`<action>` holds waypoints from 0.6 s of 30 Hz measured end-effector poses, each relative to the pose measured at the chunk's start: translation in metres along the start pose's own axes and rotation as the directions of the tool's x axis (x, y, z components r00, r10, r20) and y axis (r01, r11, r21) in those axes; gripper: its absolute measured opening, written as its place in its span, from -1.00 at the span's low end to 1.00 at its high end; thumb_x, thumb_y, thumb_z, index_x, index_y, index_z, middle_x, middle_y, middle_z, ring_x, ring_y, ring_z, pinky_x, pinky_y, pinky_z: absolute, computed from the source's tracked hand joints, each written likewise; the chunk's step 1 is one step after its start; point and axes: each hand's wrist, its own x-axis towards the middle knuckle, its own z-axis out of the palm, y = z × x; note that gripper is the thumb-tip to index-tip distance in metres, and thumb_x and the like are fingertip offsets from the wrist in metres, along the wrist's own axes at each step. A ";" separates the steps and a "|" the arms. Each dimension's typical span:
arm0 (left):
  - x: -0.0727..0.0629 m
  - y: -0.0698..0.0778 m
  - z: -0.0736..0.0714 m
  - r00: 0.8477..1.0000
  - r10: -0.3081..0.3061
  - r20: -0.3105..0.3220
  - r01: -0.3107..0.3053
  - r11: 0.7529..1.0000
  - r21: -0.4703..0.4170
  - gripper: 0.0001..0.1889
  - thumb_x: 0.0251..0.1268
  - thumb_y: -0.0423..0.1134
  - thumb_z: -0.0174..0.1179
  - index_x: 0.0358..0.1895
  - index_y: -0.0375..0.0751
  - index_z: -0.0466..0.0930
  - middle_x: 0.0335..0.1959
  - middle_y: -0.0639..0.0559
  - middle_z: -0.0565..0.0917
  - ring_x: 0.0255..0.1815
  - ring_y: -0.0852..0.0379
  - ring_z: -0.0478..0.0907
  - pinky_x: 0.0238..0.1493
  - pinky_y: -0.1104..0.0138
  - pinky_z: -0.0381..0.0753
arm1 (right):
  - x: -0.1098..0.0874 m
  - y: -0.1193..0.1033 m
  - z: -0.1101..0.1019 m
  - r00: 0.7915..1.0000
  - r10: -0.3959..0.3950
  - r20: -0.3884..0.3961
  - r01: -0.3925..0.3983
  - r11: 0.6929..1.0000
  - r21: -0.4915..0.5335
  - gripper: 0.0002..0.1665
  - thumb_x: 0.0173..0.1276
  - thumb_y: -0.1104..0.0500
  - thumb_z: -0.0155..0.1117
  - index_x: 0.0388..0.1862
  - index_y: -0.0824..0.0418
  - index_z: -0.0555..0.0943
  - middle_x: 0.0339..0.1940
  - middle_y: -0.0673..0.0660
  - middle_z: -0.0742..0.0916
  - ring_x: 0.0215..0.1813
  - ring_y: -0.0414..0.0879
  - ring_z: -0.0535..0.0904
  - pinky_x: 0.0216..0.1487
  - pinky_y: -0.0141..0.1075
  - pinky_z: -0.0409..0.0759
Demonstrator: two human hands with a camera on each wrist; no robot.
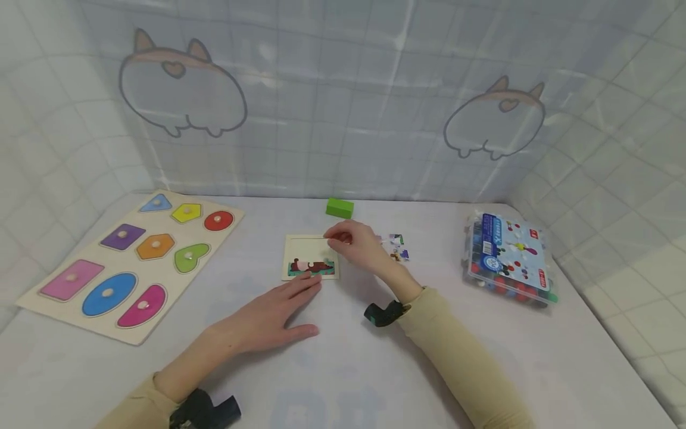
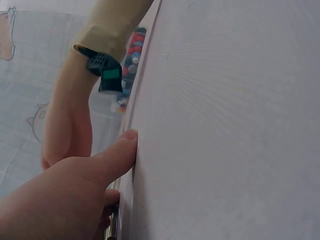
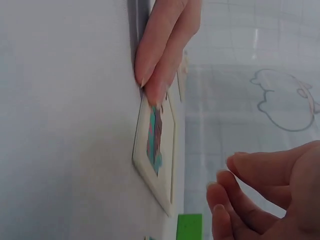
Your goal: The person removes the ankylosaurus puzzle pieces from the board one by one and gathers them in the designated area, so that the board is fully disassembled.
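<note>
A small square wooden puzzle board (image 1: 304, 248) lies on the table with a brown and teal picture strip (image 3: 156, 145) along its near side. The rest of its recess is pale and bare. My left hand (image 1: 273, 313) lies flat, its fingertips resting on the board's near edge by the strip. Above the board's right side hovers my right hand (image 1: 356, 245), its fingers bent loosely towards the thumb. Nothing shows between those fingertips in the right wrist view. Loose puzzle pieces (image 1: 398, 255) lie just right of that hand, partly hidden by it.
A green block (image 1: 340, 208) stands behind the board. At the left lies a large shape puzzle board (image 1: 161, 280) with coloured knobbed pieces. A clear plastic case (image 1: 509, 259) of coloured parts sits at the right. A curtain (image 1: 343, 107) rises behind the table.
</note>
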 end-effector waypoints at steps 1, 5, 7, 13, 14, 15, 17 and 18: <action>0.000 0.000 0.000 1.000 0.002 -0.001 -0.002 1.000 -0.001 -0.11 0.32 0.39 0.08 0.59 0.00 0.12 0.63 0.09 0.09 0.61 0.01 0.08 0.51 0.01 0.26 | 0.004 -0.001 0.003 1.000 0.002 0.022 -0.002 1.000 0.002 -0.76 0.45 0.22 0.26 0.00 0.29 0.71 -0.07 0.14 0.73 -0.07 -0.05 0.64 0.01 -0.29 0.62; -0.001 -0.001 0.000 1.000 0.013 -0.006 -0.013 1.000 0.011 -0.11 0.32 0.38 0.09 0.59 -0.02 0.13 0.63 0.07 0.08 0.61 0.01 0.09 0.50 0.01 0.27 | 0.016 -0.005 0.016 0.991 -0.002 0.132 0.003 1.000 -0.003 -0.76 0.48 0.21 0.23 0.02 0.25 0.71 -0.03 0.11 0.75 -0.04 -0.08 0.64 0.03 -0.33 0.61; -0.001 -0.001 0.000 1.000 0.020 -0.006 -0.019 1.000 0.015 -0.10 0.32 0.38 0.09 0.59 -0.03 0.13 0.64 0.07 0.07 0.61 0.00 0.09 0.50 0.00 0.28 | 0.020 -0.006 0.022 0.982 -0.021 0.189 0.023 1.000 -0.009 -0.75 0.49 0.22 0.20 0.04 0.23 0.71 -0.01 0.10 0.75 -0.01 -0.10 0.65 0.05 -0.35 0.60; -0.002 0.000 -0.001 1.000 0.028 0.009 -0.028 1.000 0.005 -0.10 0.34 0.37 0.07 0.59 -0.05 0.10 0.65 0.07 0.00 0.63 0.01 0.02 0.51 0.00 0.25 | 0.026 -0.004 0.034 0.954 -0.046 0.295 0.047 0.999 0.002 -0.72 0.52 0.30 0.13 0.08 0.23 0.70 0.05 0.11 0.75 0.05 -0.11 0.63 0.09 -0.40 0.57; -0.002 0.000 -0.001 1.000 0.029 0.011 -0.030 1.000 0.002 -0.10 0.34 0.37 0.06 0.60 -0.05 0.09 0.66 0.08 -0.01 0.64 0.02 0.01 0.52 0.00 0.23 | 0.026 -0.004 0.035 0.952 -0.042 0.302 0.043 0.999 0.003 -0.72 0.51 0.31 0.12 0.08 0.23 0.70 0.05 0.11 0.74 0.05 -0.11 0.63 0.08 -0.40 0.57; -0.002 0.000 -0.001 0.999 0.034 0.009 -0.034 0.999 0.003 -0.10 0.35 0.38 0.05 0.60 -0.06 0.09 0.66 0.08 -0.02 0.64 0.02 0.00 0.52 0.00 0.23 | 0.026 -0.003 0.035 0.951 -0.040 0.308 0.042 0.999 0.000 -0.71 0.51 0.32 0.12 0.09 0.23 0.70 0.05 0.11 0.74 0.05 -0.12 0.62 0.07 -0.41 0.57; -0.002 0.000 -0.001 0.999 0.045 0.003 -0.045 0.999 0.004 -0.10 0.36 0.38 0.03 0.59 -0.08 0.09 0.66 0.06 -0.01 0.64 0.01 -0.01 0.52 0.00 0.22 | 0.026 -0.002 0.036 0.948 -0.039 0.317 0.041 0.999 0.000 -0.71 0.51 0.32 0.12 0.10 0.22 0.69 0.05 0.11 0.74 0.03 -0.12 0.62 0.06 -0.41 0.57; -0.002 0.000 -0.001 0.999 0.049 0.001 -0.049 0.999 0.004 -0.10 0.37 0.38 0.02 0.59 -0.09 0.09 0.65 0.06 -0.01 0.64 0.00 0.00 0.52 -0.01 0.22 | 0.026 -0.002 0.036 0.946 -0.042 0.322 0.044 0.999 0.002 -0.71 0.52 0.32 0.12 0.10 0.22 0.69 0.05 0.11 0.74 0.02 -0.13 0.62 0.04 -0.42 0.57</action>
